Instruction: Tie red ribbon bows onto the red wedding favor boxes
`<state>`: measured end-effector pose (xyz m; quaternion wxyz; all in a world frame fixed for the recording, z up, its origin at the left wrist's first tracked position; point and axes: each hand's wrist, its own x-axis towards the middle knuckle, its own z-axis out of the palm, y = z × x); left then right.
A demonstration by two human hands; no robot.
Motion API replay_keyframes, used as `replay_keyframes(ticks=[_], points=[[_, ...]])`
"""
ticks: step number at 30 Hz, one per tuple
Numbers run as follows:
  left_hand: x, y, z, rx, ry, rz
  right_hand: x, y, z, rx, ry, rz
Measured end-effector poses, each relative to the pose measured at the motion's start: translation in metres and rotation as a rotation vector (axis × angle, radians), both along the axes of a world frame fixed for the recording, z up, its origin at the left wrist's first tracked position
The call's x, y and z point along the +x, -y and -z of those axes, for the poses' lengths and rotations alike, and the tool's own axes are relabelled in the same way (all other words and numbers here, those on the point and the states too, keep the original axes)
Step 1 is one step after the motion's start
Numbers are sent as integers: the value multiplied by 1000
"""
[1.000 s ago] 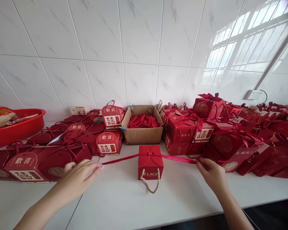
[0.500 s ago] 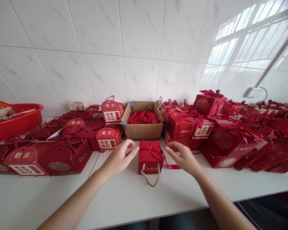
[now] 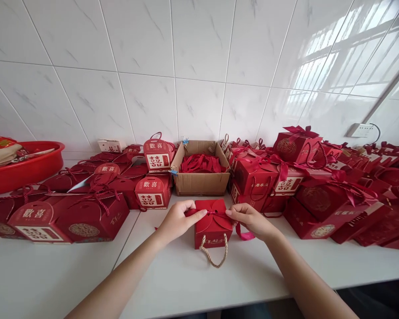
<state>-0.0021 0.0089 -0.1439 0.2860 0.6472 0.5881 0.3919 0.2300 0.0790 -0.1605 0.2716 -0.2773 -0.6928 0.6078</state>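
A small red gift box (image 3: 213,237) stands on the white table in front of me, its curved top flaps folded together. A beige rope handle (image 3: 214,262) hangs down its front. Across the top runs a red ribbon (image 3: 216,212), crossed at the middle. My left hand (image 3: 182,218) pinches the ribbon at the left of the crossing. My right hand (image 3: 252,218) pinches it on the right, and a loose ribbon end trails below that hand onto the table.
Behind the gift box is an open cardboard box (image 3: 201,184) of red ribbons. Red boxes with white labels (image 3: 36,221) are grouped at left, near a red basin (image 3: 49,161). Ribboned red boxes (image 3: 322,204) are stacked at right. A tiled wall (image 3: 146,102) rises behind.
Both hands have closed in from the sides and taken hold of the ribbon on top of the gift box. The view has shifted slightly.
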Motion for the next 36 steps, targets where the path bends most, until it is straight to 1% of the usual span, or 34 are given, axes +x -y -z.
replay_keyframes(ticks=[5, 10, 15, 18, 22, 23, 26, 28, 32, 36], points=[[-4, 0, -2, -32, 13, 6, 6, -3, 3, -49, -45, -24], [-2, 0, -2, -60, 20, 13, 13, 1, 1, -117, -112, -69], [4, 5, -3, -54, 11, 6, 16, 6, -9, -134, -244, -52], [6, 8, -6, -34, -8, 3, 11, 12, -19, -119, -267, -54], [14, 10, -19, 191, -91, -41, 0, 21, -29, -47, -241, -82], [17, 10, -24, 215, -88, -41, -3, 23, -31, -25, -233, -72], [30, 7, -35, 160, 5, 5, -10, 28, -34, 49, -195, -28], [38, 4, -39, 158, 41, 12, -12, 30, -34, 109, -158, 3], [47, 0, -41, 216, 36, -25, -16, 30, -32, 193, -76, 137], [44, 2, -42, 236, 46, 11, -19, 29, -27, 306, -5, 180]])
